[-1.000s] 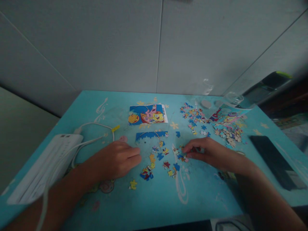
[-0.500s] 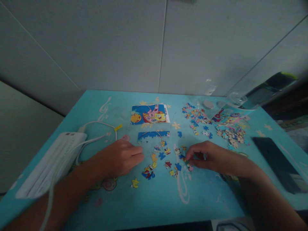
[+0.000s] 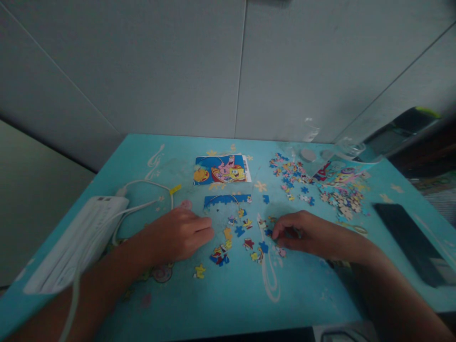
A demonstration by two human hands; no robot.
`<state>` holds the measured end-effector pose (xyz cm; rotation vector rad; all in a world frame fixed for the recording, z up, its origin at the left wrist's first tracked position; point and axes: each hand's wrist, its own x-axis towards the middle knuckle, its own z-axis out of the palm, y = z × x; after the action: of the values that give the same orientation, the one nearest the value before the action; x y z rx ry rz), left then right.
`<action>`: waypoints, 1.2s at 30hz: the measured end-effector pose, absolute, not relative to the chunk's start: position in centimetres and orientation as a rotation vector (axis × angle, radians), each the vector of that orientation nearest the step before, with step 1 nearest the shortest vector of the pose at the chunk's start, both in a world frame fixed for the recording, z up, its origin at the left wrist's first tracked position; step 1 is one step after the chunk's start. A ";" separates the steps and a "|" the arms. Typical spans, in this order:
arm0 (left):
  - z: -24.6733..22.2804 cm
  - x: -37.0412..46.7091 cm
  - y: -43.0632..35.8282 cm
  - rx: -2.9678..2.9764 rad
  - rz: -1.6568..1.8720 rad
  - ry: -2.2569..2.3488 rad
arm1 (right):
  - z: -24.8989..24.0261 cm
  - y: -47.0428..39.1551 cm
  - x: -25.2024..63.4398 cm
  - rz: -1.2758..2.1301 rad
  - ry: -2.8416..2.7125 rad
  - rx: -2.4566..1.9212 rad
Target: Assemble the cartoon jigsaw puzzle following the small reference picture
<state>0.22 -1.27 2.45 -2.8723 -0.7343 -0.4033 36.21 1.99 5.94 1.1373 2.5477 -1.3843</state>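
Note:
My left hand (image 3: pixel 187 233) rests curled on the table, left of the loose puzzle pieces; whatever its fingers may hold is hidden. To the right, my right hand (image 3: pixel 297 230) is bent with thumb and forefinger close together at a small dark blue puzzle piece (image 3: pixel 269 232). Between the hands lie several loose pieces, among them a red puzzle piece (image 3: pixel 248 243) and a yellow puzzle piece (image 3: pixel 200 271). A joined cluster (image 3: pixel 221 252) sits near my left hand. Beyond it runs a joined blue strip of puzzle (image 3: pixel 228 200), below a cartoon picture card (image 3: pixel 221 169).
Heaps of puzzle pieces (image 3: pixel 290 172) lie at the back right, beside a clear plastic bag with printed art (image 3: pixel 342 173). A dark phone-like slab (image 3: pixel 409 240) is at the right. On the left sit a white power strip (image 3: pixel 80 242) and its cables. A grey wall (image 3: pixel 178 71) stands behind.
My right hand has shifted slightly left, its fingertips now nearer the dark blue piece. My left hand and the joined pieces stay where they were.

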 end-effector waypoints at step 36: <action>2.4 0.1 -1.3 -2.884 -0.350 -0.726 | 4.3 3.1 35.5 -1.044 2.848 1.929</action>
<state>0.09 -1.26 2.44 -2.8838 -0.7255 -0.3497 35.46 3.14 4.31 1.9291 2.8481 -1.0445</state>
